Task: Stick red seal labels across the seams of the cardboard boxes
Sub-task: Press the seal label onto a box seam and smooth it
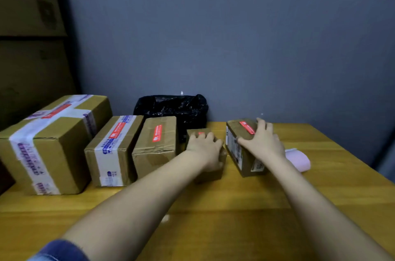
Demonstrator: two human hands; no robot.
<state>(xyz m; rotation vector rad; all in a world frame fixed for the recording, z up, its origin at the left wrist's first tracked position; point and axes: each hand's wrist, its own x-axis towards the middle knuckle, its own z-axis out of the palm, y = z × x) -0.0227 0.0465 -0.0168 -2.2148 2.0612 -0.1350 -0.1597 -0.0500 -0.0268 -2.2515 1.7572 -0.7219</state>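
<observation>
Several taped cardboard boxes stand in a row on the wooden table [213, 207]. The big box [64, 132], the second box [115, 143] and the third box [156, 145] each carry a red seal label on top. My left hand [206, 149] grips the small fourth box [211, 175] from above; a bit of red label [201, 133] shows beyond the fingers. My right hand [261, 142] lies over the fifth box [239, 149], fingers spread and curled over its top, beside its red label [246, 127].
A black plastic bag [173, 109] sits against the grey wall behind the boxes. A pale pink roll [298, 159] lies on the table just right of my right hand. Dark shelving with cartons stands at the far left.
</observation>
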